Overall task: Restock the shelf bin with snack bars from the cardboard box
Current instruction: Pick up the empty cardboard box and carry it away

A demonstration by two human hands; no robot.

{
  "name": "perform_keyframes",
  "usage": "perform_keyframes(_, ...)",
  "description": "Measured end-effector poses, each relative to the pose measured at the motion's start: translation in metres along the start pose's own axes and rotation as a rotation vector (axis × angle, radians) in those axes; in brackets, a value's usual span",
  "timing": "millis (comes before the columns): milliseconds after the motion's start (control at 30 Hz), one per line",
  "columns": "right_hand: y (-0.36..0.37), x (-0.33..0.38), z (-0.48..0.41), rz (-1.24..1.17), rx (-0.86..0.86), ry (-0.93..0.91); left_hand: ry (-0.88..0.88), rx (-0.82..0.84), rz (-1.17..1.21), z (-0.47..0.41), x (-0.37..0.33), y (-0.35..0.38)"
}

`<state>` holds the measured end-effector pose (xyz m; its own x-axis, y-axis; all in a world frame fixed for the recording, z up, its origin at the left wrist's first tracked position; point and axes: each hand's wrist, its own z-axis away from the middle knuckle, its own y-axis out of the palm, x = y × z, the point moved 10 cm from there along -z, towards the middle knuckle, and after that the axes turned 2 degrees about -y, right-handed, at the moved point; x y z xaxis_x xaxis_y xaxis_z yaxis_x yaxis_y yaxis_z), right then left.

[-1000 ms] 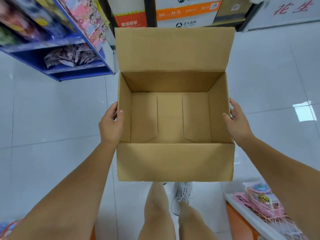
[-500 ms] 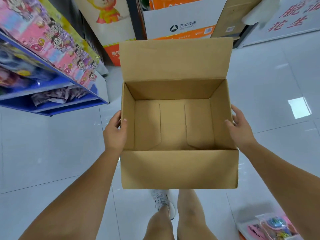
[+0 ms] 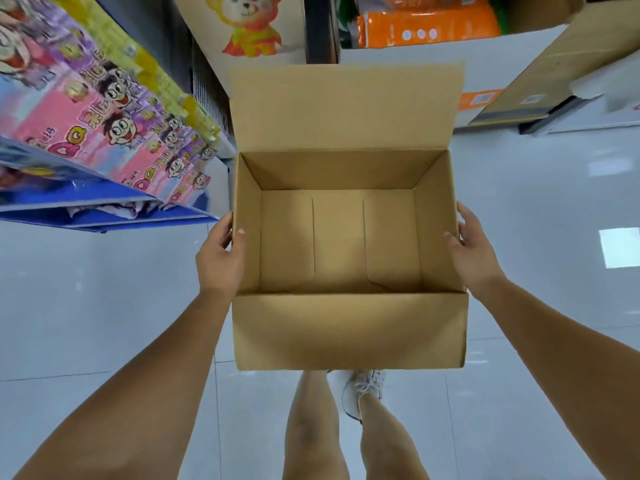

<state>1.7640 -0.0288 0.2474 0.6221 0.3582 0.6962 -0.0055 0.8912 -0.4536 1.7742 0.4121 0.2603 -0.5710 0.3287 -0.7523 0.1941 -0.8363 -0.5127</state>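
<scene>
An open brown cardboard box (image 3: 348, 332) is carried in front of me above the floor, its far flap standing up. Its inside is bare; no snack bars show in it. My left hand (image 3: 219, 259) grips the left wall, thumb hooked over the rim and fingers on the outside. My right hand (image 3: 471, 251) grips the right wall the same way. A blue shelf (image 3: 93, 216) with rows of pink and purple snack packs (image 3: 104, 133) stands at the left.
White tiled floor (image 3: 540, 209) spreads around me. Stacked cartons stand ahead: one with a cartoon bear (image 3: 249, 26), a white one holding orange packs (image 3: 426, 29), a brown carton (image 3: 568, 60) at the right. My legs and a white shoe (image 3: 362, 393) are below the box.
I have walked forward with the box; the blue shelf and the stacked cartons have come closer. Both hands keep the same hold on the box walls.
</scene>
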Motion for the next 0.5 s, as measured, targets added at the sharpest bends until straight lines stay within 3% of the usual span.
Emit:
perform_keyframes(267, 0.065, 0.027, -0.09, 0.016, 0.004, 0.027, -0.005, 0.067, -0.107, -0.112, 0.019, 0.02)
perform_keyframes(500, 0.127, -0.002, -0.162, 0.049, 0.075, 0.063, -0.079, 0.153, -0.251, -0.178, 0.089, 0.056)
